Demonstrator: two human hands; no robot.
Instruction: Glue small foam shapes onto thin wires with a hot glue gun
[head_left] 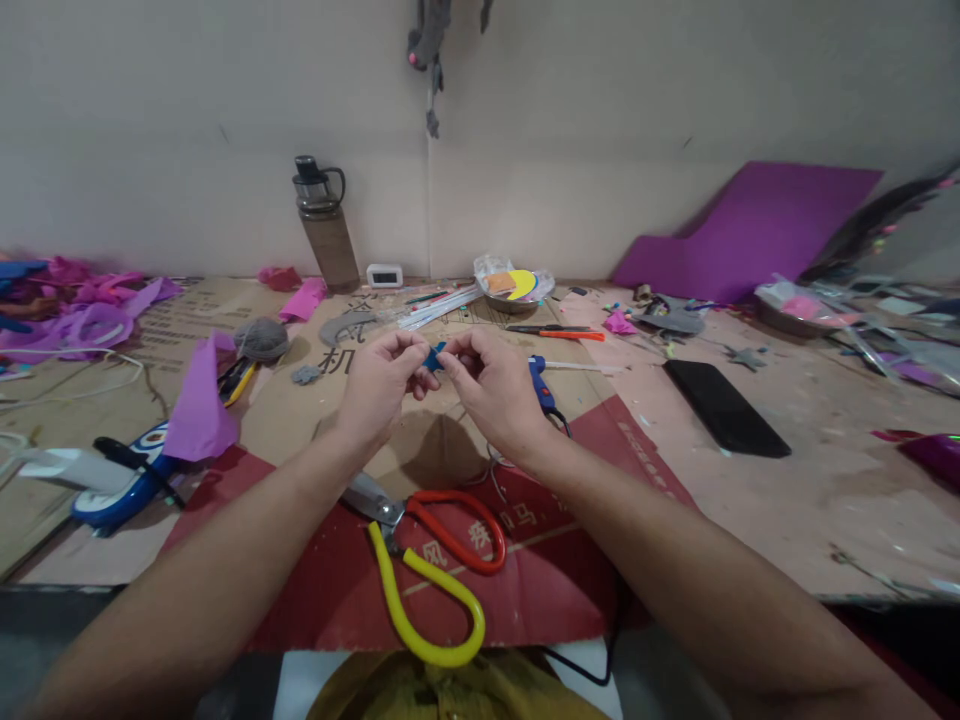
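Between both hands is a small blue piece (433, 357), perhaps felt or foam; its full shape is partly hidden by the fingers. My left hand (388, 378) pinches its left side, and my right hand (491, 385) pinches its right side. Both are raised above the cardboard (420, 430). Below them lie large scissors (388, 515) with one red and one yellow handle loop. Just behind my right wrist is a blue glue gun (538, 380), partly covered by the hand, with a white glue stick (577, 366) beside it.
A dark water bottle (330, 240) stands near the wall. A black phone (726, 408) lies to the right. Grey yarn (262, 340), a purple sheet (201, 400) and a blue-and-white device (127, 490) are at left. An orange-handled cutter (559, 332) and a filled bowl (514, 295) sit behind.
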